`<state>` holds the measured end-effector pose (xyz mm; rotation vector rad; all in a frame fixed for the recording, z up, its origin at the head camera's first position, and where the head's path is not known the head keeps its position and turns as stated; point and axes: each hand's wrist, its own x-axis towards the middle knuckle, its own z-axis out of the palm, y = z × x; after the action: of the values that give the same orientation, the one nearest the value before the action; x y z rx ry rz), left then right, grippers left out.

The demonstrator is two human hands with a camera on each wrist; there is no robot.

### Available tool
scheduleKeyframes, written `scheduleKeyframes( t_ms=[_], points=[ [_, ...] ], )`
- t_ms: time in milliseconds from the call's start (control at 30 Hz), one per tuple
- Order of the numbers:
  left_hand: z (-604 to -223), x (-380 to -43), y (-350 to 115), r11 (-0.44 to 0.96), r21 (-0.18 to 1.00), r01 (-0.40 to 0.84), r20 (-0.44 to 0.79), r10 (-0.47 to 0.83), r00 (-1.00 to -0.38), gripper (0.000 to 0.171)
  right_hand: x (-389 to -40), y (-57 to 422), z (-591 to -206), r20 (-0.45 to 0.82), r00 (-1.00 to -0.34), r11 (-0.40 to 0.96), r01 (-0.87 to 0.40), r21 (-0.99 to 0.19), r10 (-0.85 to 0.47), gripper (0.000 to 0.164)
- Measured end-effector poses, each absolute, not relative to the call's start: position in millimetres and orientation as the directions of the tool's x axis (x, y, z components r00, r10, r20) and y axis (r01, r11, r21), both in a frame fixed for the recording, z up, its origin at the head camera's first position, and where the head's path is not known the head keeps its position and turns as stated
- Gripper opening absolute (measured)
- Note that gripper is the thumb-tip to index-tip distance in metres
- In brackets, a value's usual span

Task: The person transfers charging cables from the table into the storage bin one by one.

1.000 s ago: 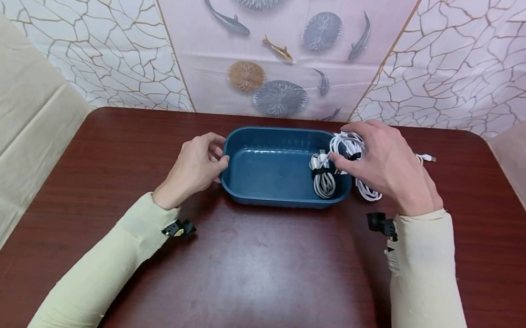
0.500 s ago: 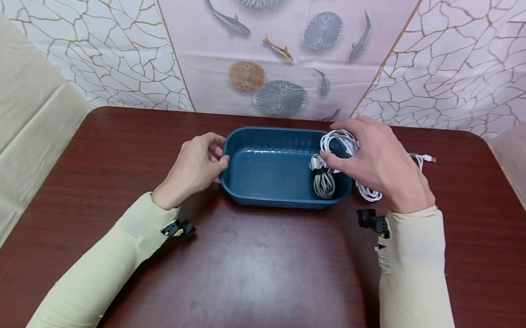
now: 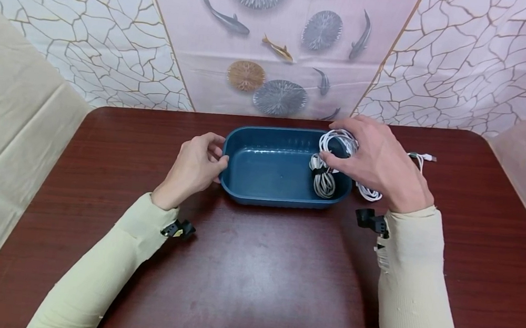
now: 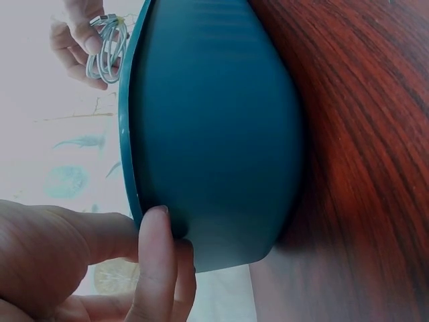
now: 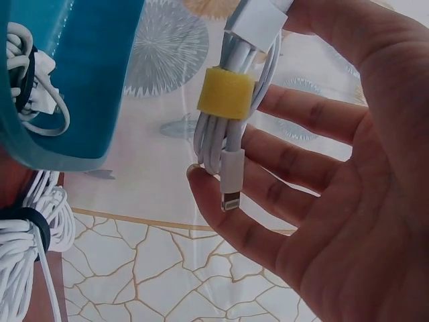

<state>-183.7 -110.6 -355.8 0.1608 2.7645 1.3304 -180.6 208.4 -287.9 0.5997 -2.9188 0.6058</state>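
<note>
Blue bin [image 3: 267,174] holds a strapped cable bundle [image 3: 324,184].

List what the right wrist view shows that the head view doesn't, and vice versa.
Only the right wrist view shows the yellow band around the held white cable and its metal connector tip. Only the head view shows the left hand gripping one end of the blue bin, and sleeves. Both show the right hand, that cable, the bin, a cable bundle inside and a white bundle beside it.
</note>
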Motion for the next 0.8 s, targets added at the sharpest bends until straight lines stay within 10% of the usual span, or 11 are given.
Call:
scheduleKeyframes(
  t_ms=[800],
  points=[
    [-357.3,-184.7,-111.6,0.620,0.783,0.055,-0.026,0.121,-0.992,0.040,-181.4,200.9,-292.1,0.187,-0.913,0.845,-0.406,-0.349,-0.362,0.050]
  ],
)
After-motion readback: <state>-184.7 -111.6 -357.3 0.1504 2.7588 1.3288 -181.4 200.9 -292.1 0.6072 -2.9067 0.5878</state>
